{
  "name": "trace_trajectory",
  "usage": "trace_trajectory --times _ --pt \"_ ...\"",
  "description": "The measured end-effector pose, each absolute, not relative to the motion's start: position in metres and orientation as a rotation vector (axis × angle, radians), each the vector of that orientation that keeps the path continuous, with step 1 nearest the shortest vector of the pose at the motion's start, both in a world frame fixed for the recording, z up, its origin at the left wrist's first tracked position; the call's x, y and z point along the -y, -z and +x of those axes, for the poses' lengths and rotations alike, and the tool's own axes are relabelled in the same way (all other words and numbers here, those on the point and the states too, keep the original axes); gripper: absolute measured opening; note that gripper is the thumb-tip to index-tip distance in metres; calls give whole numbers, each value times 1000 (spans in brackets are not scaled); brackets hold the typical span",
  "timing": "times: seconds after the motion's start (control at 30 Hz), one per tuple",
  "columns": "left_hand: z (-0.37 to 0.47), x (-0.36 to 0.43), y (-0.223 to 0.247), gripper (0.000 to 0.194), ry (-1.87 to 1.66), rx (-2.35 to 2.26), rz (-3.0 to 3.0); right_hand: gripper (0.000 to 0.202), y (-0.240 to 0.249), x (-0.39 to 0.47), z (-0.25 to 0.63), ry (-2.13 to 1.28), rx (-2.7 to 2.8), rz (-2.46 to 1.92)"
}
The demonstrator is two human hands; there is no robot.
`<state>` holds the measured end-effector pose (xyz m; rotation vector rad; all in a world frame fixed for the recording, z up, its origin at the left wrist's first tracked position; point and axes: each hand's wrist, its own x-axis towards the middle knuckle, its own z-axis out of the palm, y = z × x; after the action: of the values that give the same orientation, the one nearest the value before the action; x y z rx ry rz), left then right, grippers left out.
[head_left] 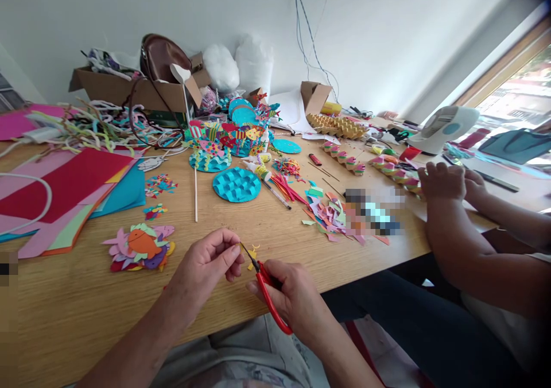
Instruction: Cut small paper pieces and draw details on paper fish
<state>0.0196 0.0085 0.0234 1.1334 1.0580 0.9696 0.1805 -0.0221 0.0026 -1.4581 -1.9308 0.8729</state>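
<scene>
A grey-clothed lap (245, 359) lies nearest, and above it the right hand (297, 293) is wrapped around red-handled scissors (267, 301), whose blades point away toward the left hand (215, 256). The two hands are apart; the left one's thumb and forefinger are pinched together at the blade tips, though whatever sits between them is too small to make out. Yellow scraps (253, 255) lie on the table just under the blades, so cutting looks partway through. Left of the left hand, a pile of paper fish (144, 244) seems already cut out, and beyond it lie coloured sheets (77, 184) with plenty of paper left. Ahead of both hands, a woven blue disc (236, 185) carries no fish, while a fish-covered blue piece (228, 138) farther off looks nearly complete. How many pieces remain cannot be told. Well to the right, a co-worker's hands (443, 180) are busy near a folded paper strip (394, 173).
</scene>
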Motion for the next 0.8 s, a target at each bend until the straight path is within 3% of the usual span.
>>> trace_trajectory --times 0.8 --pt "15 -8 -19 21 -892 -986 1050 26 -5 23 173 -759 2018 -1506"
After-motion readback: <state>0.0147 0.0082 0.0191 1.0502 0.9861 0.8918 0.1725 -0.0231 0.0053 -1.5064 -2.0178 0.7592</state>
